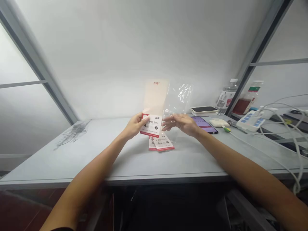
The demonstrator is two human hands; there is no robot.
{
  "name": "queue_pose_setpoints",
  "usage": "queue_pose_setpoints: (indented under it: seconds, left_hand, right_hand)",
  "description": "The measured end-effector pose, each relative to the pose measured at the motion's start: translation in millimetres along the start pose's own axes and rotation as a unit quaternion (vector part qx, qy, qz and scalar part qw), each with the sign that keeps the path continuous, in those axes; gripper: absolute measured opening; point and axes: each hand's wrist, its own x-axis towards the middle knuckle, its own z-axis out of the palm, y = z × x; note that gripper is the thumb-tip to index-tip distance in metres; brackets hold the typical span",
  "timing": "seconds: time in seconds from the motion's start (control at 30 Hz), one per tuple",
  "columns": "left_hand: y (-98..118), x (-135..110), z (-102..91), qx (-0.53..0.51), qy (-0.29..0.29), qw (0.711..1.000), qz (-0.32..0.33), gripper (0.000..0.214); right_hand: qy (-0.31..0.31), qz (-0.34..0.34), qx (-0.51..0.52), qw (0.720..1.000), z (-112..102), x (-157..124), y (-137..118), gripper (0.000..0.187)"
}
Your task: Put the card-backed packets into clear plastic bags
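My left hand (135, 125) pinches the lower left corner of a tall pale card (154, 106) with a red and white label, held upright above the table. My right hand (182, 123) grips the bottom of a clear plastic bag (179, 96) that stands upright just right of the card. The card and the bag touch or overlap along their edges. Below them, more cards of the same kind (160, 143) lie flat on the grey table (134, 160).
A crumpled heap of clear plastic bags (72, 133) lies at the table's left. To the right are a phone (206, 125), a white box (204, 110), two bottles (226, 96), a power strip (250, 121) and white cables (292, 141). A slanted metal frame stands on each side.
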Motion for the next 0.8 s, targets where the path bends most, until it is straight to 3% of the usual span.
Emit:
queue_pose_setpoints:
  seconds: [0.33, 0.8]
  left_hand:
    - [1.2, -1.0, -2.6, -0.022, -0.021, 0.999, -0.009, 0.034]
    - [-3.5, 0.7, 1.5, -0.011, 0.032, 0.999, 0.002, 0.036]
  right_hand:
    - [-0.020, -0.028, -0.012, 0.999, 0.7, -3.1, -7.0, 0.040]
    - [0.005, -0.007, -0.029, 1.000, -4.9, 1.0, 4.9, 0.038]
